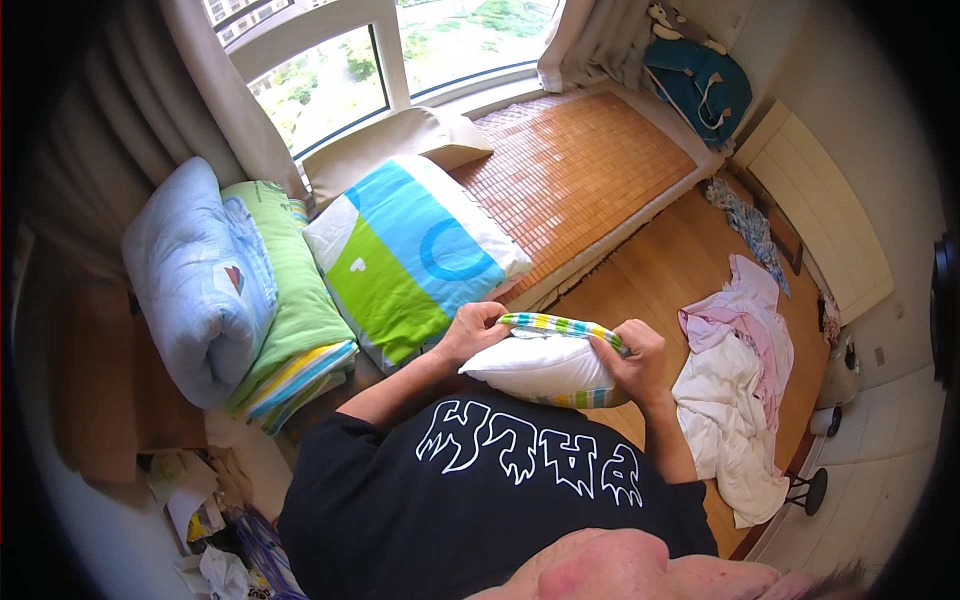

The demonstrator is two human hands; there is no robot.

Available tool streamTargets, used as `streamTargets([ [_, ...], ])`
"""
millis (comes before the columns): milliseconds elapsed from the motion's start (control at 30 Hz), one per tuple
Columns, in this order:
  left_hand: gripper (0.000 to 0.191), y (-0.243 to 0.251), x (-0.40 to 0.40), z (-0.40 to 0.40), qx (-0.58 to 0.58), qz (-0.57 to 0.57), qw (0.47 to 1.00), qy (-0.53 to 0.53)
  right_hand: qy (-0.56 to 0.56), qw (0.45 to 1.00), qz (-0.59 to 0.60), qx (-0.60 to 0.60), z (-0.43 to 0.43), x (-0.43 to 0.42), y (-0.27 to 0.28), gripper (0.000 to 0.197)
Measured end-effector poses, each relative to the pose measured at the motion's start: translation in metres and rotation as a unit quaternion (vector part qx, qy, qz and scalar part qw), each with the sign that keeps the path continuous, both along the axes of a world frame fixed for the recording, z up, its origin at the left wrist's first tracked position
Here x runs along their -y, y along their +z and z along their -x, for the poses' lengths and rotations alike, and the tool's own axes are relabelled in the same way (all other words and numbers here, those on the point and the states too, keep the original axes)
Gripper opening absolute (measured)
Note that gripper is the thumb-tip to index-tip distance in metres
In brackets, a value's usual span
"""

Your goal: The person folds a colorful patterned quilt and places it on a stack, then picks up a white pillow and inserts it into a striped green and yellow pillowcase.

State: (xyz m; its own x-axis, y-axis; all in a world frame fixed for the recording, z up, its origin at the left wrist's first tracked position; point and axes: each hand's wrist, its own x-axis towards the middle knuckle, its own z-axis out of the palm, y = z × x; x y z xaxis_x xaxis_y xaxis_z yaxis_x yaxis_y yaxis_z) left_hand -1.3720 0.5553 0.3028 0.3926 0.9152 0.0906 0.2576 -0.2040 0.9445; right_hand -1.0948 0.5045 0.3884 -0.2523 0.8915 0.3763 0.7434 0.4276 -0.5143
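Note:
Between my hands is a white pillow (540, 366) partly inside a striped pillowcase (564, 325) of green, yellow, blue and white. My left hand (474, 331) pinches the left end of the case's edge. At the other end, my right hand (631, 355) grips the striped cloth, its thumb against the pillow. The white filling shows below the raised edge, and more striped cloth lies under it. Just beyond my left hand sits a folded quilt (420, 251) in blue, green and white. The pillow's underside is hidden.
A bamboo mat (577, 172) covers the window seat. On the left stand a rolled light-blue quilt (199, 292) and folded green bedding (289, 277). Pink and white sheets (739, 390) lie on the wooden floor (637, 277) at right. A blue bag (697, 90) rests in the far corner.

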Motion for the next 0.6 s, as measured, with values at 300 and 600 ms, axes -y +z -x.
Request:
streamTargets([
  [300,0.012,0.049,0.02,-0.044,0.244,0.085,0.966,-0.012,0.237,0.954,-0.181,0.005,0.036,0.001,0.019,0.058],
  [600,0.018,0.102,0.025,-0.042,0.021,-0.153,0.988,0.02,0.258,0.963,-0.074,0.002,0.032,0.007,0.033,0.06],
])
